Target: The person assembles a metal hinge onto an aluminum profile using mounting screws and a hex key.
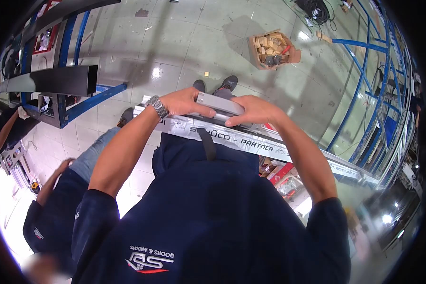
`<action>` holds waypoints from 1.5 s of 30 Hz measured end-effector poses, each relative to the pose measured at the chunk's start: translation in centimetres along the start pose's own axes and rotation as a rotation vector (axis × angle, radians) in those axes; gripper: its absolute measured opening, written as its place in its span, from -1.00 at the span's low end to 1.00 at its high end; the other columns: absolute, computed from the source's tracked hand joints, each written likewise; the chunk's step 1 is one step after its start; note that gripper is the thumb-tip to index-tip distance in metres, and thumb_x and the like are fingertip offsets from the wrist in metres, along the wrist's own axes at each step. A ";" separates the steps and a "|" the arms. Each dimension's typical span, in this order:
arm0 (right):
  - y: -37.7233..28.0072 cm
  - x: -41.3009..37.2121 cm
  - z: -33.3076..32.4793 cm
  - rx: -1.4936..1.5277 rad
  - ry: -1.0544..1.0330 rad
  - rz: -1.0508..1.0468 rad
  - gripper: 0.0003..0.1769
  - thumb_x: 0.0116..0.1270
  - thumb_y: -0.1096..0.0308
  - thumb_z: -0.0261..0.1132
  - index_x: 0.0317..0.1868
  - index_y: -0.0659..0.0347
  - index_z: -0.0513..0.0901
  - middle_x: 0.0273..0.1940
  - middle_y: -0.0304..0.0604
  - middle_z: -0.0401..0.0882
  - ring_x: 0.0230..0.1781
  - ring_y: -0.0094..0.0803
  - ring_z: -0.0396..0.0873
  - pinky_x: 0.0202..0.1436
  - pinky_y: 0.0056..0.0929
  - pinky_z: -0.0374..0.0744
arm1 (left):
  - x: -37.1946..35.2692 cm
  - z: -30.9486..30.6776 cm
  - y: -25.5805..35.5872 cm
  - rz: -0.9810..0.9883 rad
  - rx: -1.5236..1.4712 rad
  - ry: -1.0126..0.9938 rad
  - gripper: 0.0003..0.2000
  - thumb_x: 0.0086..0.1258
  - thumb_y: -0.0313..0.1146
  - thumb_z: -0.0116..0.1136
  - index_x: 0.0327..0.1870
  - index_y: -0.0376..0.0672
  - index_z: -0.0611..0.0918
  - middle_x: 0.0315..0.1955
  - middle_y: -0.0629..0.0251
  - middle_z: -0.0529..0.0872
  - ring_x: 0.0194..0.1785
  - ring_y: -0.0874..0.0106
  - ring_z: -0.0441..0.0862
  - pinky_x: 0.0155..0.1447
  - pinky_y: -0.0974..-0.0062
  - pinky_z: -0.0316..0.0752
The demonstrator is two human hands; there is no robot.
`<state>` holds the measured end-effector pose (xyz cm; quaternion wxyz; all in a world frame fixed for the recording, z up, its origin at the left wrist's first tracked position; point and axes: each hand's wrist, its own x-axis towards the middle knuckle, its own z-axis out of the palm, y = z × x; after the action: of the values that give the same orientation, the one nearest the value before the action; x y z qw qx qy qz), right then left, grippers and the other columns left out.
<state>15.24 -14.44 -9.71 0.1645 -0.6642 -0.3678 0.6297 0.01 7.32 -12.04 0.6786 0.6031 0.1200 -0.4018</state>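
A long aluminium profile (227, 137) with printed film on its side runs across my front, from my left towards the lower right. On its top rests a short grey metal piece (220, 102). My left hand (187, 102), below a wristwatch (157, 107), grips the left end of that piece, thumb on the near side. My right hand (255, 110) holds its right end, the thumb pointing inward. Between the two thumbs the near side of the piece shows. The undersides of my fingers are hidden.
A cardboard box (252, 49) of wooden pieces stands on the floor ahead. Blue racks (359, 41) rise at the right. Dark profiles (47, 80) jut out on a left rack. A co-worker (57, 203) is close on my left; another person's arm (7, 128) shows at far left.
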 end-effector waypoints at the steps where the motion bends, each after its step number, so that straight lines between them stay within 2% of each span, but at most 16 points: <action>1: -0.4 0.3 0.1 -0.057 0.023 -0.028 -0.27 -0.04 -0.20 0.48 -0.06 0.28 0.66 -0.19 0.05 0.70 -0.14 -0.07 0.66 -0.05 -0.23 0.54 | 0.0 -0.3 -0.3 -0.015 0.024 0.016 -0.47 0.21 -0.04 0.46 0.04 -0.32 0.71 -0.17 0.27 0.80 -0.11 0.55 0.63 0.05 0.53 0.48; 3: -1.3 0.1 0.1 -0.163 0.067 -0.074 -0.24 -0.03 -0.14 0.48 0.06 0.25 0.60 -0.15 0.08 0.71 -0.14 -0.01 0.66 -0.02 -0.18 0.55 | 0.5 -0.2 -0.5 -0.046 0.065 0.033 -0.47 0.20 -0.04 0.46 0.04 -0.32 0.72 -0.19 0.27 0.80 -0.14 0.55 0.63 0.02 0.53 0.49; 4: -1.8 0.0 -0.2 -0.182 0.045 -0.035 -0.26 -0.05 -0.10 0.47 0.05 0.26 0.60 -0.13 0.11 0.70 -0.10 0.02 0.65 0.00 -0.15 0.56 | 0.3 -0.1 0.2 -0.082 0.090 0.043 -0.46 0.19 -0.03 0.47 0.04 -0.32 0.72 -0.19 0.27 0.80 -0.16 0.54 0.64 0.00 0.53 0.49; 7: -2.3 0.2 -0.4 -0.291 0.067 -0.001 -0.31 -0.06 -0.10 0.45 -0.03 0.27 0.63 -0.14 0.04 0.69 -0.08 -0.04 0.65 0.01 -0.18 0.57 | 0.1 0.3 -0.6 0.057 0.037 0.136 -0.43 0.14 0.09 0.46 -0.08 -0.30 0.74 -0.36 0.29 0.74 -0.30 0.50 0.60 -0.14 0.50 0.48; 10: -2.5 0.3 -0.8 -0.247 0.035 0.016 -0.31 -0.06 -0.07 0.46 -0.03 0.28 0.62 -0.13 0.05 0.68 -0.09 -0.05 0.65 -0.01 -0.20 0.57 | 0.1 0.1 -0.6 0.028 0.045 0.136 -0.43 0.15 0.09 0.46 -0.07 -0.31 0.74 -0.30 0.25 0.76 -0.26 0.49 0.61 -0.12 0.50 0.49; 13: -1.6 0.5 -0.8 -0.143 -0.013 0.028 -0.31 -0.04 -0.04 0.46 0.03 0.27 0.61 -0.15 0.07 0.69 -0.10 -0.10 0.63 0.02 -0.25 0.55 | 0.5 0.3 -0.6 0.104 0.051 0.151 -0.41 0.17 0.10 0.43 -0.05 -0.32 0.71 -0.28 0.23 0.75 -0.22 0.48 0.61 -0.10 0.49 0.49; 16: -0.3 1.2 -0.9 -0.017 -0.044 0.003 -0.31 -0.02 -0.01 0.47 0.07 0.27 0.59 -0.12 0.01 0.69 -0.08 -0.18 0.62 0.05 -0.31 0.53 | 1.3 0.0 -0.5 0.045 0.025 0.135 -0.45 0.24 0.02 0.42 0.03 -0.29 0.63 -0.24 0.31 0.72 -0.17 0.58 0.55 -0.07 0.57 0.44; 19: 0.2 1.5 -0.8 0.000 -0.068 -0.004 -0.31 0.00 0.02 0.47 0.09 0.26 0.58 -0.09 -0.01 0.68 -0.08 -0.21 0.62 0.06 -0.32 0.53 | 1.1 0.6 -0.6 0.111 0.027 0.207 -0.47 0.26 0.03 0.40 -0.02 -0.28 0.61 -0.32 0.35 0.68 -0.24 0.56 0.53 -0.13 0.56 0.44; 22: 0.2 1.4 -0.5 -0.013 -0.034 -0.010 -0.29 -0.01 0.00 0.46 0.10 0.26 0.57 -0.08 0.01 0.67 -0.08 -0.18 0.62 0.05 -0.30 0.54 | 0.5 0.6 0.3 0.025 0.083 0.192 -0.50 0.26 0.02 0.39 -0.05 -0.28 0.62 -0.33 0.34 0.69 -0.27 0.55 0.54 -0.16 0.55 0.45; 25: -0.4 1.0 -0.2 -0.095 -0.023 0.029 -0.30 -0.02 -0.03 0.44 0.07 0.26 0.57 -0.09 0.04 0.67 -0.09 -0.14 0.63 0.02 -0.28 0.54 | 0.2 1.0 0.0 0.104 0.086 0.239 -0.44 0.19 0.12 0.42 -0.13 -0.29 0.68 -0.34 0.24 0.73 -0.28 0.46 0.62 -0.12 0.48 0.50; 26: -0.5 1.0 -0.1 -0.110 0.005 0.003 -0.32 -0.05 -0.04 0.43 0.00 0.27 0.56 -0.11 0.11 0.66 -0.09 -0.02 0.63 0.01 -0.20 0.55 | 0.1 1.0 0.0 0.088 0.097 0.223 -0.47 0.21 0.08 0.41 -0.13 -0.29 0.67 -0.33 0.26 0.73 -0.28 0.49 0.60 -0.13 0.50 0.49; 32: -0.7 0.8 0.1 -0.118 0.008 -0.002 -0.33 -0.07 -0.02 0.42 -0.01 0.25 0.57 -0.18 0.12 0.67 -0.12 0.00 0.65 -0.02 -0.18 0.55 | 0.9 0.7 -1.6 0.116 0.100 0.183 -0.57 0.31 -0.08 0.42 -0.07 -0.29 0.64 -0.26 0.29 0.74 -0.20 0.56 0.58 -0.05 0.52 0.51; 36: -1.0 0.5 0.3 -0.119 0.063 0.014 -0.34 -0.08 -0.01 0.43 -0.01 0.24 0.59 -0.24 0.15 0.68 -0.18 0.05 0.66 -0.06 -0.14 0.57 | 0.1 0.9 -0.4 0.126 0.033 0.176 -0.59 0.32 -0.10 0.41 -0.07 -0.30 0.64 -0.30 0.31 0.72 -0.22 0.58 0.56 -0.08 0.53 0.49; 39: -2.4 -0.1 -0.4 -0.183 0.071 0.075 -0.35 -0.05 -0.01 0.43 -0.03 0.30 0.59 -0.16 0.14 0.69 -0.17 -0.04 0.66 -0.06 -0.19 0.57 | -0.3 0.8 0.9 0.074 0.071 0.190 -0.60 0.31 -0.11 0.42 -0.10 -0.29 0.64 -0.34 0.35 0.70 -0.28 0.61 0.53 -0.17 0.56 0.47; 42: -2.9 -0.5 -1.1 -0.229 0.128 0.055 -0.35 -0.05 0.01 0.44 0.00 0.26 0.61 -0.24 0.14 0.68 -0.18 0.01 0.66 -0.05 -0.17 0.56 | -0.3 0.8 1.1 0.119 0.021 0.241 -0.60 0.29 -0.09 0.43 -0.12 -0.27 0.63 -0.38 0.37 0.69 -0.33 0.63 0.51 -0.25 0.58 0.43; 45: -1.7 -0.1 -2.0 0.013 0.098 -0.067 -0.34 0.00 0.04 0.44 0.04 0.31 0.60 -0.21 0.05 0.68 -0.17 -0.16 0.66 -0.05 -0.25 0.56 | -0.2 -0.4 2.9 0.165 0.021 0.308 -0.58 0.30 -0.03 0.40 -0.13 -0.25 0.64 -0.37 0.37 0.69 -0.33 0.64 0.53 -0.27 0.59 0.43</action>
<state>16.73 -12.84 -8.20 0.2076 -0.6806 -0.3774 0.5927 2.05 7.61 -9.90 0.6764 0.6725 0.1683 -0.2489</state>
